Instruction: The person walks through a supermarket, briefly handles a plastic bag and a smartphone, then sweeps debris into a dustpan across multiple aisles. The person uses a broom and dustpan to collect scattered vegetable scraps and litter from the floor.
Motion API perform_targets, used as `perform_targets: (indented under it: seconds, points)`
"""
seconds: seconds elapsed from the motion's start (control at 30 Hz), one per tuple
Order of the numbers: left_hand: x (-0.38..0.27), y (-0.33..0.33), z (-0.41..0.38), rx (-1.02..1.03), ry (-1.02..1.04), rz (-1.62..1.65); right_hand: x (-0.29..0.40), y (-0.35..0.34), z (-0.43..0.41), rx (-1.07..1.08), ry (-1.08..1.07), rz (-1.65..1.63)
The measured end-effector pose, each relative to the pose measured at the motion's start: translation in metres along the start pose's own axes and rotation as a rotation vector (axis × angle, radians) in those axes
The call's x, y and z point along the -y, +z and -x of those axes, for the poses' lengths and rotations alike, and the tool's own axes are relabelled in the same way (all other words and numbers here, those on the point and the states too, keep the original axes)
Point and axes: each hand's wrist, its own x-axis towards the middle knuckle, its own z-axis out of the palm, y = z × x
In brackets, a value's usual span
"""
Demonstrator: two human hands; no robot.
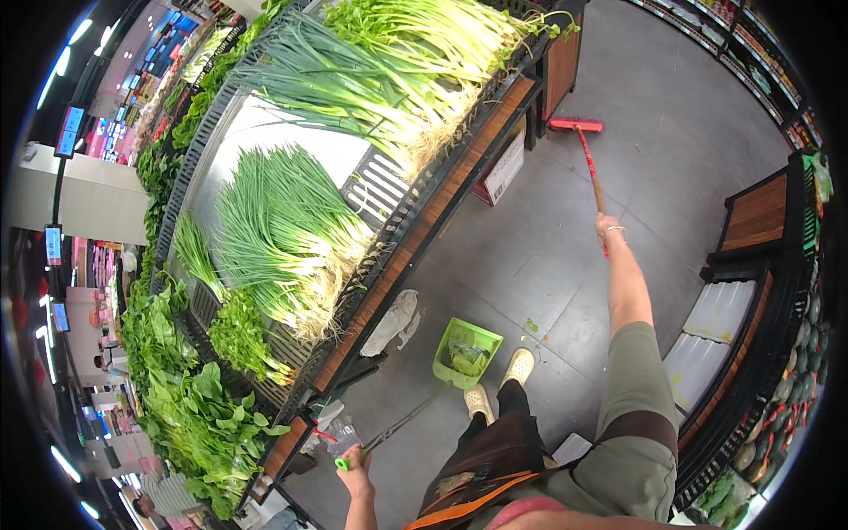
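My right hand (607, 228) grips the wooden handle of a red broom (576, 124), its arm stretched out ahead. The broom head rests on the grey floor near the base of the vegetable stand. Low on the left, my left hand (358, 472) is closed around the handle of a green long-handled dustpan (467, 351). Leaf scraps (466, 354) and what looks like clear plastic lie inside the pan, which stands just in front of my shoes. A few loose green leaf bits (532, 324) are on the floor beside my shoe.
A vegetable stand (424, 218) with scallions (291, 225) and leafy greens runs along the left. Under its edge are a white cloth or bag (392, 322) and a carton (505, 169). White boxes (695, 364) sit beneath the right-hand stand. People are in the background at lower left.
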Motion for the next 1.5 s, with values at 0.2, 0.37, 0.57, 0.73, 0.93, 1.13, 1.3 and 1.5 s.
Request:
perform_targets:
  seconds: [0.2, 0.37, 0.57, 0.73, 0.93, 1.13, 1.3, 1.5]
  points:
    - [-0.019, 0.029, -0.001, 0.054, 0.000, -0.019, -0.165, 0.085, -0.059, -0.051, 0.005, 0.154]
    - [-0.028, 0.039, -0.020, 0.064, 0.029, -0.045, -0.316, 0.048, 0.088, -0.133, -0.007, 0.328]
    - [-0.038, 0.048, -0.044, 0.150, 0.108, -0.062, -0.413, 0.013, 0.243, -0.031, 0.070, 0.112]
    - [-0.044, 0.053, -0.061, 0.223, 0.131, -0.056, -0.359, 0.037, 0.231, -0.132, -0.145, 0.166]
    - [-0.047, 0.059, -0.103, 0.355, 0.190, -0.071, -0.198, 0.097, 0.177, 0.089, 0.061, 0.062]
    - [-0.061, 0.055, -0.152, 0.421, 0.180, -0.071, -0.331, 0.199, 0.223, 0.019, 0.003, 0.325]
    - [-0.053, 0.050, -0.194, 0.474, 0.190, -0.057, -0.418, 0.164, 0.373, 0.073, 0.134, 0.372]
    - [-0.058, 0.047, -0.219, 0.518, 0.192, -0.104, -0.508, 0.165, 0.484, -0.003, 0.239, 0.474]
